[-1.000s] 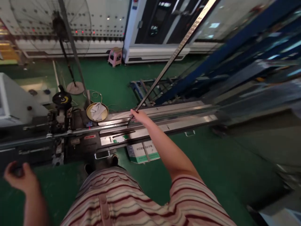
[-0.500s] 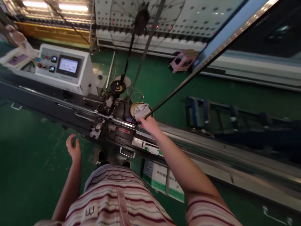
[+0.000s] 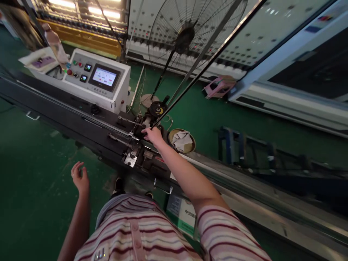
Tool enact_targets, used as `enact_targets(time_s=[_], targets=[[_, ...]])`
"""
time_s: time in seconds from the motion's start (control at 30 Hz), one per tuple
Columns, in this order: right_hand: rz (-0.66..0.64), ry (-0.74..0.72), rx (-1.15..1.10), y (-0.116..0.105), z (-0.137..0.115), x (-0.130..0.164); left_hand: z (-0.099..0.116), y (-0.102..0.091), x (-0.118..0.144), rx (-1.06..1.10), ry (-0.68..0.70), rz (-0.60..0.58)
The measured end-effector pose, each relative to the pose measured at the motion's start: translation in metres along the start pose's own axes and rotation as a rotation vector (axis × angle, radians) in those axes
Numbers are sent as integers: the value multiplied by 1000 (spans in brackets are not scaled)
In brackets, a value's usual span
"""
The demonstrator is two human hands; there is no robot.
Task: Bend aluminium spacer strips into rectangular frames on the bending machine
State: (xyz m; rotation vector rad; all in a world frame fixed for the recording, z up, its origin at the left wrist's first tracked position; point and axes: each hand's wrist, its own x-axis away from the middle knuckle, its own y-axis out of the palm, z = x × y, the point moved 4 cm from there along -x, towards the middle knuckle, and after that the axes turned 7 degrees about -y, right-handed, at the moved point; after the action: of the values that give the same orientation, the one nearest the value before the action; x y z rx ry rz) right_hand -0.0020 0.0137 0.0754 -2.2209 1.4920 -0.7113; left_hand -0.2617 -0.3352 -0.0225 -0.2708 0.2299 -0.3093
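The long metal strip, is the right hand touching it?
Touching. The head view shows the right hand closed around the lower end of the strip, above the machine.

A long thin bar (image 3: 206, 63) of dark, shiny metal is held by the right hand (image 3: 152, 135). Beside that bar, the machine (image 3: 81, 121) is made of dark, matt metal, with small shiny steel parts (image 3: 130, 159). A soft, crumpled cloth (image 3: 181, 139) is seen in a dull yellow metal dish (image 3: 190, 146) near the bar. The control box (image 3: 119, 90) is smooth and white, with a glossy screen (image 3: 104, 77). The floor (image 3: 32, 170) is green and matt.
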Motion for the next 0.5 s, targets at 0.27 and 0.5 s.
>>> enact_targets(time_s=[0.27,0.5], targets=[[37,-39,-223,42,-71,-3,-10,4,-36,80,-8,-98],[84,-67,-295,-45,-88,93,-2,-38,-18,63,21,-89]])
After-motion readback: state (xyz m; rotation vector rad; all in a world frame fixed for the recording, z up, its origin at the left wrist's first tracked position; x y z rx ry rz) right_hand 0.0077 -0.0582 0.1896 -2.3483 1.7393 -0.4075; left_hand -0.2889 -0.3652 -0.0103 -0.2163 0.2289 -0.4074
